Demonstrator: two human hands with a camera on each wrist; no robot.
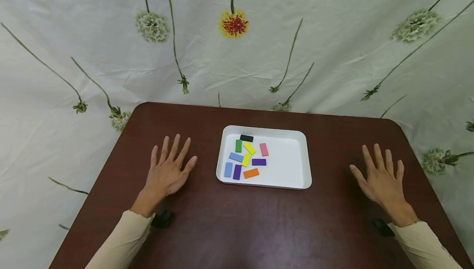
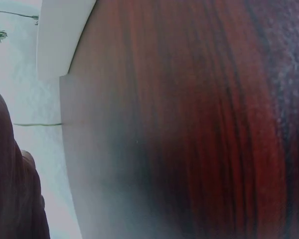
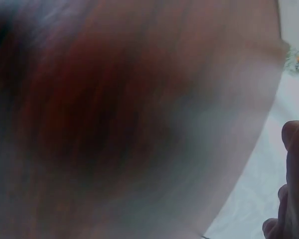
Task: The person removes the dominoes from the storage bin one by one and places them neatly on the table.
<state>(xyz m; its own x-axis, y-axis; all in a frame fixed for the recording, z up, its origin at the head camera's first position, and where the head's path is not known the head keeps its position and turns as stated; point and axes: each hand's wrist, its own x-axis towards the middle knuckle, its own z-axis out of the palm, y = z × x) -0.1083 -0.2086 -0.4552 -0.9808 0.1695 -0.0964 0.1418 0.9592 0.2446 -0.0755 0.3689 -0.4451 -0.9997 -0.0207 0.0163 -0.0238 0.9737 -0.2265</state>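
My left hand (image 1: pixel 166 172) lies palm down on the brown table, fingers straight and spread, left of a white tray (image 1: pixel 285 180). To the right of that tray my right hand (image 1: pixel 383 182) rests the same way, holding nothing. Small flat coloured blocks sit mostly in the tray's left half. A black block (image 1: pixel 246 138) is at the back, near a green block (image 1: pixel 238 146) and two yellow ones. A pink block (image 1: pixel 264 149) lies toward the middle. Two light blue blocks, two purple blocks and an orange block (image 1: pixel 251 173) are nearer the front. Both wrist views show finger edges.
The dark brown table (image 1: pixel 237 228) has rounded far corners. Behind and beside it hangs a pale cloth (image 1: pixel 333 75) printed with dandelion flowers. Dark wrist devices, such as the one (image 1: pixel 162 219) by the left sleeve, show at both wrists.
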